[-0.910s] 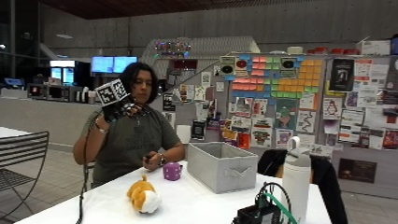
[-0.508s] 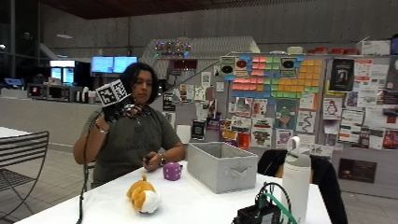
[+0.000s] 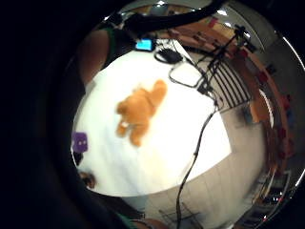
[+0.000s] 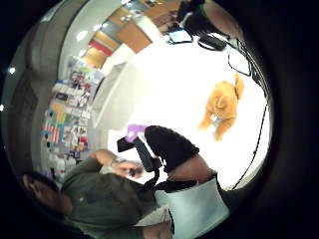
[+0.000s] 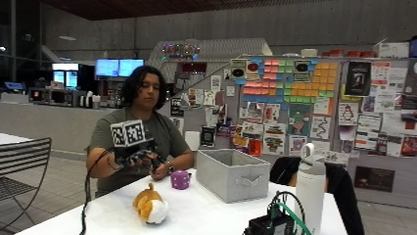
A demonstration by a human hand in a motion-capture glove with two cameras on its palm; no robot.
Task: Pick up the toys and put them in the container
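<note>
Sitting behind the white counter (image 5: 196, 215), a person holds the gloved right hand (image 5: 133, 157) raised at chest height above the near edge, with the bare left hand (image 5: 158, 171) just beside it and apparently touching the glove. The fingers (image 5: 145, 158) look loosely bent and hold no toy, though the view from outside is too small to tell exactly how far they are spread. Below the fingers and a little ahead of them, the orange-and-white plush toy (image 5: 150, 207) lies on the counter, well apart from the hand; the little-finger palm view shows it sprawled on its side on the white surface (image 3: 139, 112), and the thumb-side palm view shows it likewise (image 4: 223, 105). The small purple toy (image 5: 180, 179) stands on the counter just past the fingers, near the bare left hand, between the hands and the container; it appears at the edge of the little-finger palm view (image 3: 79, 141) and partly behind the black glove thumb in the thumb-side palm view (image 4: 133, 132). The grey fabric container (image 5: 233, 174) sits on the counter beyond the purple toy, farther from the fingers, open at the top, and nothing inside it can be seen from these views. A white bottle (image 5: 310, 188) and a dark device with green wires (image 5: 275, 223) stand at the far side of the counter, away from the fingers.
</note>
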